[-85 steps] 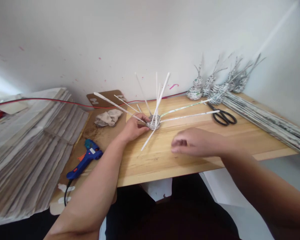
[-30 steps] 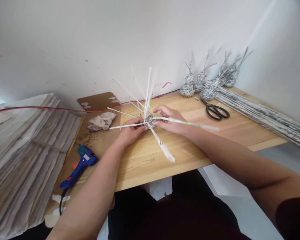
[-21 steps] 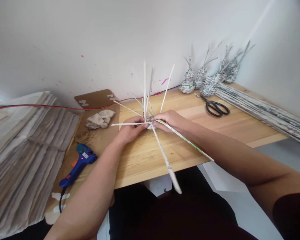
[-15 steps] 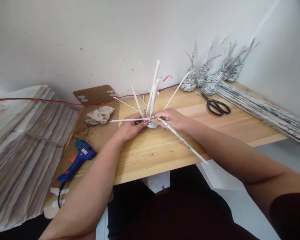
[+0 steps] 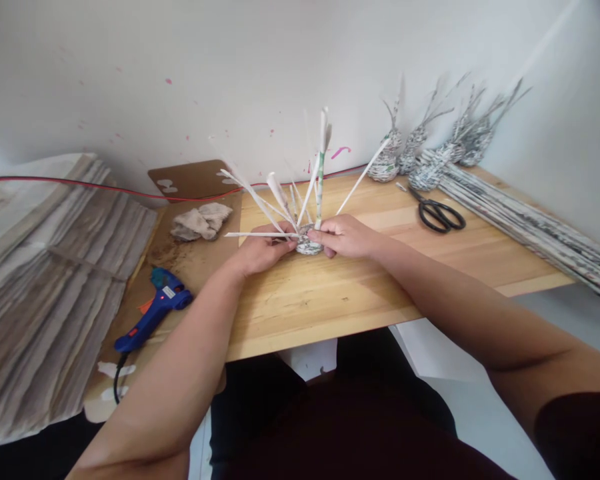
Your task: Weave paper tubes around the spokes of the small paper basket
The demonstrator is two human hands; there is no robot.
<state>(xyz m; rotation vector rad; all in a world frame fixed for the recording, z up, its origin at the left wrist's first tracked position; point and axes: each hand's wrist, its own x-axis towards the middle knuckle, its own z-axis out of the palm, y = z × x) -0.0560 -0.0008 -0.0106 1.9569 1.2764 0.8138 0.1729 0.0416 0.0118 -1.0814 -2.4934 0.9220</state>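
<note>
A small round woven paper basket (image 5: 309, 245) sits on the wooden table between my two hands, with several white rolled-paper sticks fanning up and outward from it. My left hand (image 5: 265, 252) grips its left side, thumb in front; some fingers are hidden behind the sticks. My right hand (image 5: 344, 235) is closed at the right rim, thumb and fingers pinching the base of a green-marked paper stick (image 5: 321, 180) that stands nearly upright. One white paper stick (image 5: 260, 234) points left, over my left hand.
Black scissors (image 5: 441, 215) and long rolled newspaper sticks (image 5: 525, 223) lie right, near several woven paper vessels (image 5: 384, 160). A blue glue gun (image 5: 155, 310), a crumpled cloth (image 5: 203, 221) and a tall paper stack (image 5: 55, 300) are left. A red cable (image 5: 180, 198) runs along the wall.
The green-marked stick has swung from pointing toward me at lower right to nearly upright. My right hand has shifted to its base, and some white sticks now lean further left.
</note>
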